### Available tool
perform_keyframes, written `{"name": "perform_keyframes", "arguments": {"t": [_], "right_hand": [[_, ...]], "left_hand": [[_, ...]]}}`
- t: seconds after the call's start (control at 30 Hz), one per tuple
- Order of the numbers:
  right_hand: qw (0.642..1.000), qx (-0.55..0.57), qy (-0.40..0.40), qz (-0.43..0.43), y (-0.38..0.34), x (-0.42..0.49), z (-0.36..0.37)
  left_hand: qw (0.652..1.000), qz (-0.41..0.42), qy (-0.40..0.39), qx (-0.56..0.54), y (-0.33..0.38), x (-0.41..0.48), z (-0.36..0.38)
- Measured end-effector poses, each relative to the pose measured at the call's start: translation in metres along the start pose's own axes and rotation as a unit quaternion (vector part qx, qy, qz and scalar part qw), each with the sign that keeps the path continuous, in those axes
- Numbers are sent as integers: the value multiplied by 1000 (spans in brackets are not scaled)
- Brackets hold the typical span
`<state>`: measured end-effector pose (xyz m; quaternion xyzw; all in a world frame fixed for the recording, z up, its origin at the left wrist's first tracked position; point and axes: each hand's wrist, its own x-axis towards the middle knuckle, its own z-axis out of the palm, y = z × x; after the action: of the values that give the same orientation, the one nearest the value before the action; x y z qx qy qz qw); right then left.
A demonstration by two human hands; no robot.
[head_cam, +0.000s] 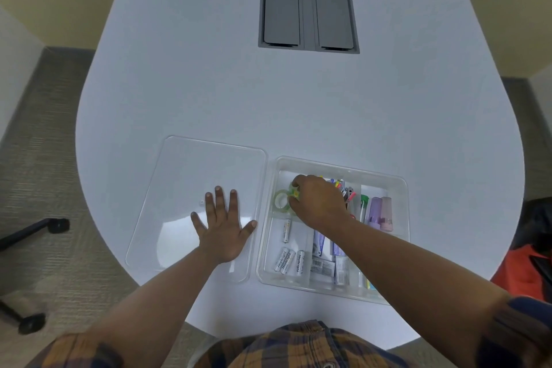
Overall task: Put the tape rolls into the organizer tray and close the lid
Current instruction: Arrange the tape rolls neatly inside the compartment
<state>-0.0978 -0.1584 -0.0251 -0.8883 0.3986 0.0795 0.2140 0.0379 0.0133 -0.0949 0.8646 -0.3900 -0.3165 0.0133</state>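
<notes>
A white table (209, 84) holds a clear lid (179, 176) at seven o'clock, organizer tray (400, 185) at five, apparently touching.

Bright, even light; soft focus; edges bowed.

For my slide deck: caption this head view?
Right hand sets tape roll into organizer tray; left hand rests on lid.

The right hand (319, 203) covers most of the tape roll (294, 193) it grips and part of the second roll (280, 200) beside its fingertips. Its forearm hides the middle of the organizer tray (400, 182). Battery (283, 260) lettering below the wrist is barely legible. Both sleeves are cut off by the bottom edge.
</notes>
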Motion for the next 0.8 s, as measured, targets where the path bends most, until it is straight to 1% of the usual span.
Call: {"name": "perform_keyframes", "arguments": {"t": [0.1, 0.17, 0.23, 0.3, 0.33, 0.4, 0.5, 0.57, 0.63, 0.7, 0.73, 0.8], "right_hand": [[1000, 16, -14, 3, 5, -2, -1], [1000, 20, -16, 4, 8, -5, -1], [1000, 20, -13, 6, 11, -8, 0], [1000, 19, -8, 4, 12, -12, 2], [1000, 19, -5, 3, 13, -13, 2], [1000, 19, 0, 4, 13, -15, 3], [1000, 19, 2, 5, 12, -16, 3], [1000, 17, 3, 6, 11, -15, 2], [1000, 21, 1, 14, 9, -14, 2], [999, 29, -8, 19, 6, -13, 1], [999, 31, -13, 20, 5, -13, 0], [999, 22, -13, 21, 3, -12, 1]], "left_hand": [[1000, -1, 26, 6, 3, -6, -7], [998, -8, 67, -1, 7, -10, -12], [993, -7, 110, -51, 15, -11, -20], [984, 31, 133, -115, 25, -10, -29], [980, 56, 132, -137, 30, -10, -32], [975, 88, 111, -173, 40, -11, -34], [958, 109, 85, -250, 49, -18, -37], [958, 154, 79, -228, 56, -23, -37], [967, 186, 37, -172, 65, -28, -31], [972, 180, -22, -147, 72, -31, -24], [973, 174, -37, -146, 73, -32, -21], [975, 179, -17, -131, 72, -34, -14]]}}
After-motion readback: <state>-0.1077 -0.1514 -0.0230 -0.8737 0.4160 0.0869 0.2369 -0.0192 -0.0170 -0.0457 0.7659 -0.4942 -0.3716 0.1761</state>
